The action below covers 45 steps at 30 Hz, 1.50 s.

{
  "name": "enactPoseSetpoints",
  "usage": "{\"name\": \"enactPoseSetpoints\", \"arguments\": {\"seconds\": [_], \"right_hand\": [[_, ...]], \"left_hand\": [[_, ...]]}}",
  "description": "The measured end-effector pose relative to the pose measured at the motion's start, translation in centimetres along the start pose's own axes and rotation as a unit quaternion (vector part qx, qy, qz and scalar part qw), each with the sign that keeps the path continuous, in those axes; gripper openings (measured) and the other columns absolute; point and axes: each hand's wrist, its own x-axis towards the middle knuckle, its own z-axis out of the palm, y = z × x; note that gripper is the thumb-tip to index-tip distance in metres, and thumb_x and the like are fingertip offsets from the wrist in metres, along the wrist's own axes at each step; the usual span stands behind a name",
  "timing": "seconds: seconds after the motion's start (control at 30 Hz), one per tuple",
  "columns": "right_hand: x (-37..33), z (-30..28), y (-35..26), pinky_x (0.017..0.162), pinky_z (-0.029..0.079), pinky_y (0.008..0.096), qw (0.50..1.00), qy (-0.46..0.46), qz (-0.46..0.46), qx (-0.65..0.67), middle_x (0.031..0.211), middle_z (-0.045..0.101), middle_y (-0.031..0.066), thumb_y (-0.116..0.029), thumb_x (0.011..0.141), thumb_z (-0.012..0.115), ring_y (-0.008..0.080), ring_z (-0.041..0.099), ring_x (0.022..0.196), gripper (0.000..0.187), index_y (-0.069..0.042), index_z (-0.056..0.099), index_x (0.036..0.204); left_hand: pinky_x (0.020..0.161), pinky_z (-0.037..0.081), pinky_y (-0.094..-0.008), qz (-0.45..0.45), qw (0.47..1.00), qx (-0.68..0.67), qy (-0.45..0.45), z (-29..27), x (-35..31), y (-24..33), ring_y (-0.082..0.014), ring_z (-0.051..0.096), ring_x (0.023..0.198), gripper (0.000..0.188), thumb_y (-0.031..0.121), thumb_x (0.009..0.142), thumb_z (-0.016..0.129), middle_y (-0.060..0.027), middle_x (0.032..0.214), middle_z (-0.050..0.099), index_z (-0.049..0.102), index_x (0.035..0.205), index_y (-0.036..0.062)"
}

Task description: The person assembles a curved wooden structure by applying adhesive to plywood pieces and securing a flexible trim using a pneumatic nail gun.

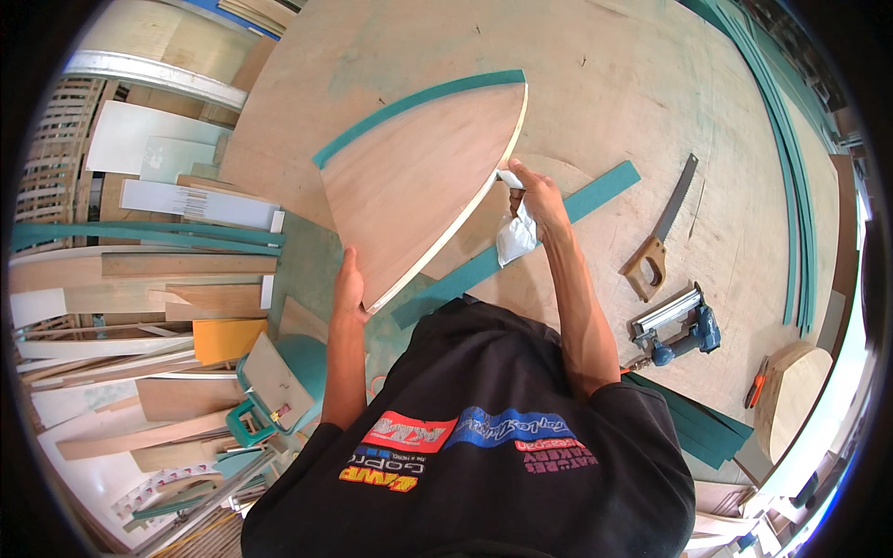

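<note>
I hold a roughly triangular, curved-sided wooden panel [423, 177] raised and tilted over the worktable. A green strip [419, 110] runs along its far curved edge; its right edge shows pale. My left hand [350, 284] grips the panel's near corner, thumb on the face and the other fingers hidden beneath. My right hand [539, 197] is closed around a crumpled white soft pouch [517, 237] at the panel's right edge; whether its fingers also touch the wood is hard to see. Under the right forearm, a green flat strip [595, 195] lies diagonally on the table.
A handsaw [662, 232] and a blue nail gun [684, 325] lie on the worktable [633, 74] to the right. Beyond are long green strips [795, 186], orange-handled pliers [758, 381] and a round-edged wooden block [791, 400]. Stacked board offcuts [195, 265] fill the left side.
</note>
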Motion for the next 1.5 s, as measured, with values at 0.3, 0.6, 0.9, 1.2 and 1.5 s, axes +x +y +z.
{"name": "enactPoseSetpoints", "arguments": {"seconds": [0.3,0.6,0.9,1.2,1.5], "right_hand": [[3.9,-1.8,-1.0,0.043,0.037,0.0295,1.000,0.020,-0.002,-0.003,0.060,0.047,-0.0012,-0.041,0.096,0.067,0.0102,0.045,0.047,0.037,-0.007,0.062,0.083],[6.3,-2.7,-1.6,0.043,0.038,0.0303,0.999,0.043,0.010,-0.004,0.061,0.048,0.0001,-0.041,0.097,0.065,0.0116,0.047,0.048,0.038,-0.007,0.063,0.079],[8.1,-6.0,-0.2,0.048,0.042,0.0301,0.992,0.095,-0.002,0.079,0.067,0.056,0.0029,-0.044,0.100,0.058,0.0126,0.052,0.053,0.041,-0.006,0.065,0.086],[-2.9,-15.1,-1.6,0.077,0.050,0.0336,0.888,0.290,-0.202,-0.296,0.098,0.069,0.0161,-0.021,0.093,0.053,0.0208,0.063,0.085,0.051,0.014,0.055,0.130],[-1.5,-18.8,1.7,0.113,0.037,0.0461,0.734,0.423,-0.188,-0.497,0.143,0.048,0.0336,-0.012,0.089,0.065,0.0456,0.048,0.133,0.072,0.011,0.032,0.149]], "left_hand": [[0.098,0.052,-0.0383,-0.008,1.000,0.007,0.010,-0.9,0.5,-0.2,-0.0263,0.062,0.120,0.061,0.044,0.108,0.038,-0.0148,0.141,0.056,0.041,0.148,-0.0011],[0.100,0.049,-0.0374,0.007,0.999,0.024,0.024,-1.4,0.5,-0.3,-0.0259,0.059,0.122,0.061,0.044,0.109,0.037,-0.0163,0.142,0.054,0.040,0.148,-0.0032],[0.103,0.048,-0.0371,0.017,1.000,0.005,-0.015,-1.4,0.8,-0.3,-0.0256,0.058,0.125,0.063,0.046,0.108,0.040,-0.0147,0.144,0.053,0.038,0.151,-0.0001],[0.103,0.048,-0.0392,-0.001,0.999,-0.033,-0.018,-0.8,0.5,0.1,-0.0272,0.058,0.125,0.063,0.046,0.107,0.039,-0.0151,0.144,0.053,0.038,0.150,0.0002],[0.102,0.051,-0.0409,-0.001,0.996,-0.067,-0.063,-1.0,0.6,0.2,-0.0289,0.060,0.123,0.061,0.045,0.108,0.038,-0.0159,0.142,0.054,0.040,0.148,-0.0019]]}}
